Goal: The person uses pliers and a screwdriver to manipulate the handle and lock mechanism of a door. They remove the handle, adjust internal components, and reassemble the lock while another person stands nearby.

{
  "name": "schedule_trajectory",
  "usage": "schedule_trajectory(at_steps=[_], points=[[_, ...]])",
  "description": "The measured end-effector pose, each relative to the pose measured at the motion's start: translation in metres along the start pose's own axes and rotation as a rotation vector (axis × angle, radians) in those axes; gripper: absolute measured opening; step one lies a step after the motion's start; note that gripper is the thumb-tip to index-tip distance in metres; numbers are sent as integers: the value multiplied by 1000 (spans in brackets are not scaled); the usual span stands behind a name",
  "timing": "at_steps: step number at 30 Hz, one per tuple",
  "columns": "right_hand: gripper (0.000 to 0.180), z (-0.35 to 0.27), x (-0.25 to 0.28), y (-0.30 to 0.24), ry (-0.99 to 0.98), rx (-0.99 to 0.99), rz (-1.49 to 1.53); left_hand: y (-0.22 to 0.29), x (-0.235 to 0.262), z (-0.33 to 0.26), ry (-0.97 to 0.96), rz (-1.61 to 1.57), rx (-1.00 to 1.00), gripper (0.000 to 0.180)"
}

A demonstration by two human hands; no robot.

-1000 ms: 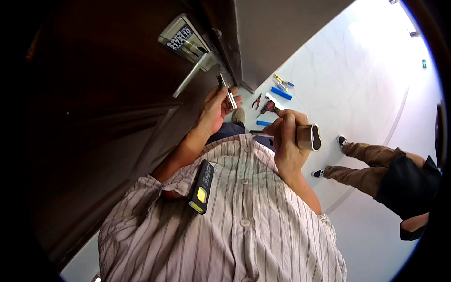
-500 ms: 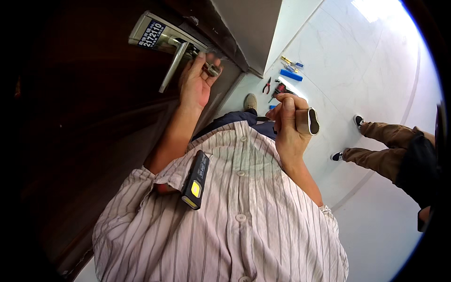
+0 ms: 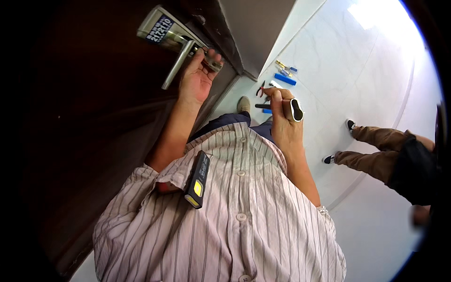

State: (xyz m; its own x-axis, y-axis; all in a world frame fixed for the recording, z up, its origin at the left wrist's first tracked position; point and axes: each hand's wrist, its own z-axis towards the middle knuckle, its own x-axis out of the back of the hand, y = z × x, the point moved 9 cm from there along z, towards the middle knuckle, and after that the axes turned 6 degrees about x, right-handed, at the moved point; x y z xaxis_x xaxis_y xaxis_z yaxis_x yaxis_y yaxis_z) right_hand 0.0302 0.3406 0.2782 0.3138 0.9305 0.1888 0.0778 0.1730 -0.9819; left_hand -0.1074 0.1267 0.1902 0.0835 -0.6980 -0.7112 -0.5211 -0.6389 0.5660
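A metal lock plate (image 3: 181, 29) with a lever handle (image 3: 176, 66) is mounted on the dark door (image 3: 103, 89). At the plate's lower end my left hand (image 3: 197, 82) has its thumb and fingers closed round a shiny lock cylinder (image 3: 214, 66), partly hidden by them. My right hand (image 3: 285, 127), raised before my body, grips a metal sleeve (image 3: 296, 111) whose keyhole-shaped opening faces outward. A dark, narrow tool (image 3: 263, 106) shows beside the right fingers; whether they hold it too, I cannot tell.
On the pale tiled floor lie red-handled pliers (image 3: 260, 90), a blue bar (image 3: 285, 79) and small yellow-and-blue pieces (image 3: 284, 68). A wall corner (image 3: 258, 33) stands beside the door. Another person's legs (image 3: 369, 145) are at the right. A black lamp (image 3: 197, 181) hangs from my shirt pocket.
My right hand has moved left and slightly down in the picture with the sleeve, and the sleeve's opening has turned a little. My left hand stays at the lock cylinder.
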Motion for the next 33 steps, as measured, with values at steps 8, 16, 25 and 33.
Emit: schedule_trajectory(at_steps=[8,16,25,33], points=[[39,18,9,3,62,-247,277,-11,6,5,-25,-122,45,24],[45,29,12,-71,101,196,654,-19,2,5,-173,-288,17,24],[42,34,-31,-82,-61,224,457,-25,-10,8,-248,-560,20,24],[43,15,-34,-82,-98,244,396,-17,-13,5,-322,-599,-19,33]])
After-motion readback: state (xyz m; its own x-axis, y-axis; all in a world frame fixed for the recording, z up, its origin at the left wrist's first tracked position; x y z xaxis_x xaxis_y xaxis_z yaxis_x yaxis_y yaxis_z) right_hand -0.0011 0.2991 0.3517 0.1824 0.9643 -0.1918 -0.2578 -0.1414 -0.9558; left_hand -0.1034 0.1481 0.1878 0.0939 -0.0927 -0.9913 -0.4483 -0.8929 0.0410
